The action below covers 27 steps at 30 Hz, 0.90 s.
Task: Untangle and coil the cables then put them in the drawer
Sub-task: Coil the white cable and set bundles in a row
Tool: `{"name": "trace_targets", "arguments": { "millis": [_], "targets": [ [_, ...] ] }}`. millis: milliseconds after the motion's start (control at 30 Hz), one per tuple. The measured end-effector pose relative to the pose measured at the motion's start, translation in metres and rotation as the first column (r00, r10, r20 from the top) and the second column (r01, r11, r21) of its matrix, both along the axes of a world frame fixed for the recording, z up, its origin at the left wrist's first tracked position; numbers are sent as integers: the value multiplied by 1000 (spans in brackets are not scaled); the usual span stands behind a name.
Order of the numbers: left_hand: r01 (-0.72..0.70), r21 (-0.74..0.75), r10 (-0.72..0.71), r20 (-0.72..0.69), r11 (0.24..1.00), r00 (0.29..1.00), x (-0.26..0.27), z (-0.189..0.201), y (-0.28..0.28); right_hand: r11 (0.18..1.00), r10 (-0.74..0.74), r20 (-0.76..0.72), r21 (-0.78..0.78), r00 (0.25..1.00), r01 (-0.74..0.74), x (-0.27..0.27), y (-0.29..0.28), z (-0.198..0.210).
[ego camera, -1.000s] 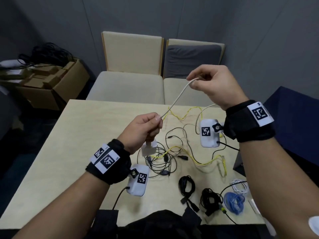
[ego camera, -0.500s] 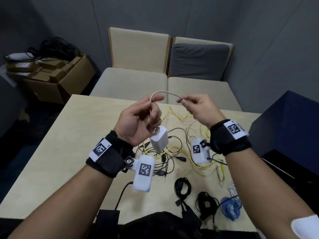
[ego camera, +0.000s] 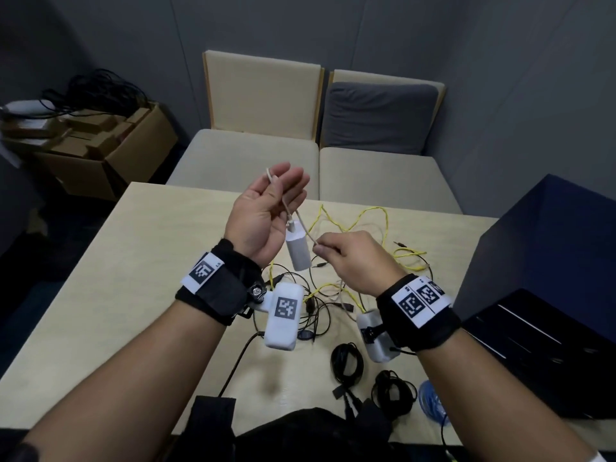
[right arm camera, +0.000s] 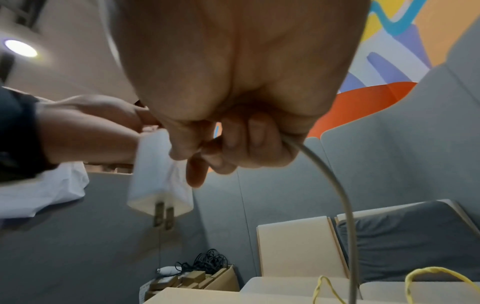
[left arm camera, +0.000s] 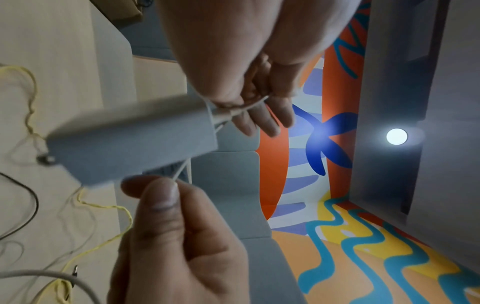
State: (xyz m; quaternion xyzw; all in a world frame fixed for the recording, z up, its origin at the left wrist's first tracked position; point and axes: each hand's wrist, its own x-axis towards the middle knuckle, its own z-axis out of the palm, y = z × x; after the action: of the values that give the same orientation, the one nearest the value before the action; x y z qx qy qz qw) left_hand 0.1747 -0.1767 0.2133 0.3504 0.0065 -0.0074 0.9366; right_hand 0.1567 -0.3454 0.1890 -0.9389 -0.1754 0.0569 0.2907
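A white charger block (ego camera: 297, 251) hangs in the air from its thin white cable (ego camera: 305, 228) above the wooden table (ego camera: 133, 278). My left hand (ego camera: 276, 191) is raised palm-up with its fingers stretched out, and the thumb pinches a short loop of that cable against them. My right hand (ego camera: 336, 251) sits lower, just right of the block, and pinches the same cable between thumb and forefinger. The left wrist view shows the block (left arm camera: 130, 139) close up. In the right wrist view the block (right arm camera: 155, 174) shows its plug prongs and the cable (right arm camera: 337, 185) trails down from the fist.
A yellow cable (ego camera: 366, 215) and thin black leads (ego camera: 316, 315) lie tangled on the table under my hands. Two coiled black cables (ego camera: 346, 365) and a blue coil (ego camera: 431, 401) lie near the front edge. A dark blue cabinet (ego camera: 550, 261) stands at the right, with chairs (ego camera: 250, 158) behind the table.
My right hand came down from high on the right to beside the charger. My left hand turned palm-up and spread its fingers, and the charger rose off the table.
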Motion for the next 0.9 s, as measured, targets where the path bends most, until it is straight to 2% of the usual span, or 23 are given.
{"name": "trace_targets", "arguments": {
  "millis": [333, 433, 533, 633, 733, 900],
  "targets": [
    [-269, 84, 276, -95, 960, 956, 16, -11, 6, 986, 151, 29, -82, 988, -148, -12, -6, 9],
    [-305, 194, 322, -63, 932, 944, 19, -17, 9, 986, 169, 7, -2, 986, -169, -14, -10, 14],
    [-327, 359, 352, -4, 874, 936, 19, -25, 8, 976, 179, 24, 124, 984, -181, -15, -12, 21],
    [-321, 522, 333, 74, 790, 940, 18, -32, 5, 961, 188, 136, 180, 973, -211, -13, -11, 37],
    [-301, 657, 246, 178, 691, 953, 12, -39, 0, 953, 177, 255, 197, 951, -230, -9, -11, 57],
    [-289, 773, 87, 293, 564, 952, -1, -37, -4, 949, 139, 422, 201, 896, -242, -2, -10, 76]
  ]
}}
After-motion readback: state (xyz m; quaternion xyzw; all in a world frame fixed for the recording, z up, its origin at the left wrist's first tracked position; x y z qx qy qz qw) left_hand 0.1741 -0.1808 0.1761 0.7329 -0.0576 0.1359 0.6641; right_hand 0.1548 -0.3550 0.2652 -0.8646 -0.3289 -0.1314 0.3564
